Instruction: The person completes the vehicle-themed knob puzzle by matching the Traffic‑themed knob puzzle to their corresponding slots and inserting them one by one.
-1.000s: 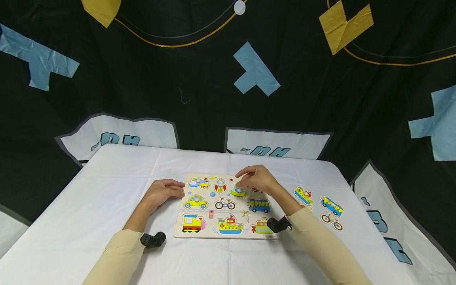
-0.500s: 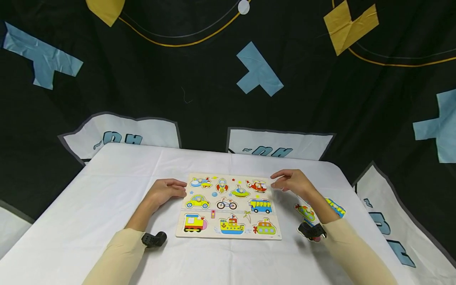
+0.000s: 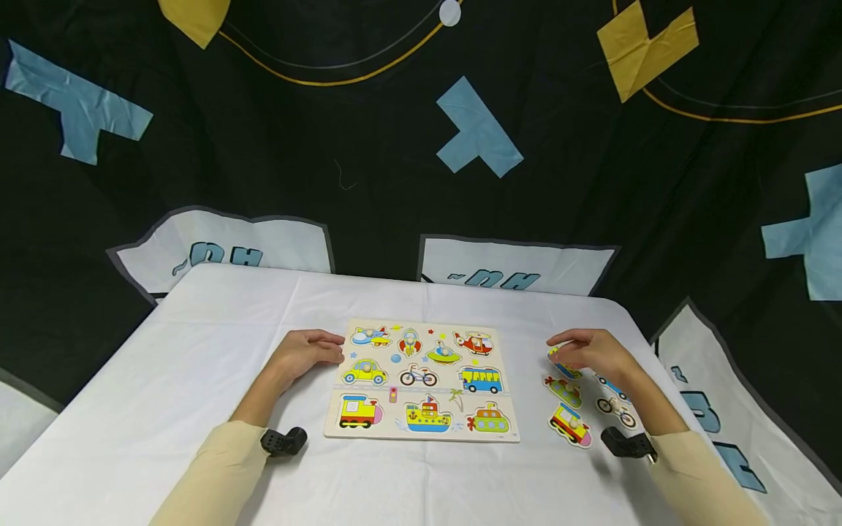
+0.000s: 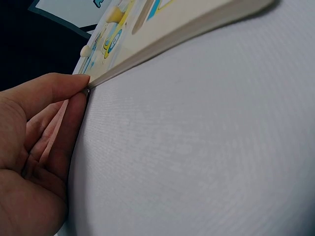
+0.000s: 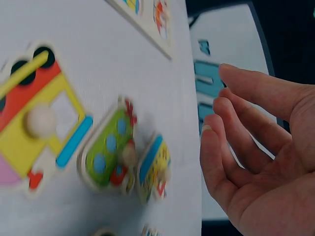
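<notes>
A light wooden peg puzzle board (image 3: 397,413) with vehicle pictures lies on the white table. My left hand (image 3: 305,354) pinches its left edge; in the left wrist view the thumb and fingertips (image 4: 81,81) meet at the board's corner. Off the board's right side my right hand (image 3: 595,351) hovers over loose knobbed pieces, fingers loosely bent and nothing between them. Below its fingertips lies the ship piece (image 3: 567,371), partly covered. Nearer me are the submarine piece (image 3: 563,392) and the train piece (image 3: 571,425). Under the right wrist lie the bicycle piece (image 3: 616,413) and the half-hidden bus piece (image 3: 612,387).
The helicopter (image 3: 475,342), saucer (image 3: 444,354), rocket (image 3: 410,342), plane (image 3: 371,337) and car (image 3: 365,372) are in the board's upper part. White cloth covers the table (image 3: 217,321), and a black curtain (image 3: 368,197) hangs behind it.
My right hand has moved right, from over the saucer and helicopter on the board, past its edge, to above the loose pieces. My left hand stays at the board's left edge.
</notes>
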The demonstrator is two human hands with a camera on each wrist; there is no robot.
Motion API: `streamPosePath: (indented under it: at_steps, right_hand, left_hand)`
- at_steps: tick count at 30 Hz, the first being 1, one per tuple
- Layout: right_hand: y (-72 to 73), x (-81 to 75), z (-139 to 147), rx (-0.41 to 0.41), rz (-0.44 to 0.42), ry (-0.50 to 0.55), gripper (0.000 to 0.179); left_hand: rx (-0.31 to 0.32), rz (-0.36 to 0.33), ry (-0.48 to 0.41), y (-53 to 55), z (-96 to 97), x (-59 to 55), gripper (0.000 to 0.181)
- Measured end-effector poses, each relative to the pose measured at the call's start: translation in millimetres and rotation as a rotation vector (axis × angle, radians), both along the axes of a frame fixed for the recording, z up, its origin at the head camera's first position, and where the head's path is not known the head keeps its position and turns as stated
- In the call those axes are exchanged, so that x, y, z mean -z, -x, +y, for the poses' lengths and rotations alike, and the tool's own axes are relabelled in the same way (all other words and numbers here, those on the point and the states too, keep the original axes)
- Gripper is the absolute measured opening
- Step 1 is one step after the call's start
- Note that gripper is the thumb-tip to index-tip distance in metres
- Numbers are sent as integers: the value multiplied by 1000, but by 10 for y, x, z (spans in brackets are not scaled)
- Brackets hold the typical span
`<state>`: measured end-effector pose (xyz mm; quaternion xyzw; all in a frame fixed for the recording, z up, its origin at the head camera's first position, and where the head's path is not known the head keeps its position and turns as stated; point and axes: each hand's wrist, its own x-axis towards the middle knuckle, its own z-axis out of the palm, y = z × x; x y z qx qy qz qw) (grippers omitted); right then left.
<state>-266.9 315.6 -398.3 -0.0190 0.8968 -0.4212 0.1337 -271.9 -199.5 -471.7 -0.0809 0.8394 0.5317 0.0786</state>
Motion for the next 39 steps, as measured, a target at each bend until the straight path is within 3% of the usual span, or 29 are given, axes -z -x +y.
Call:
streamPosePath:
  at_steps: [5,17,27,39]
  right_hand:
    - [-59,34,239,34,-25,-21,46]
    - [-256,106,769,19,-63,-3,47]
    - [-357,196,978,-3,-94,31,45]
    - [-443,355,1071,36,-180,83,43]
  left_hand:
    - [-6,-8,-8,3,-3,4,43]
    - [-8,-19,-2,10,2,12,43]
    - [-3,-2,0,10,-1,8,43]
    - [1,4,1,2,-3,18,42]
